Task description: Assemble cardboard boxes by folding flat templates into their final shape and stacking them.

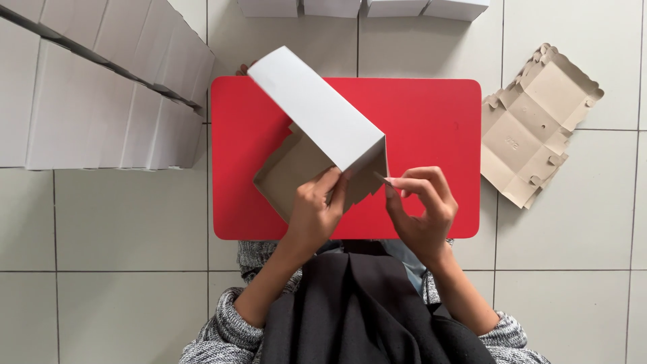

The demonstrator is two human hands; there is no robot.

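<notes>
Left hand (pixel 317 212) is gripping a half-folded, empty cardboard box (pixel 317 128) over red table (pixel 431 121); right hand (pixel 421 209) is pinching its side flap (pixel 381 176). Flat box blanks (pixel 536 128) are lying beside it.

A half-folded cardboard box (pixel 317 145), white outside and brown-grey inside, is being held tilted above the red table (pixel 431 114). Its long white lid panel is sloping up and away toward the far left, while a small side flap (pixel 379 178) is sticking out at its near right corner.
</notes>
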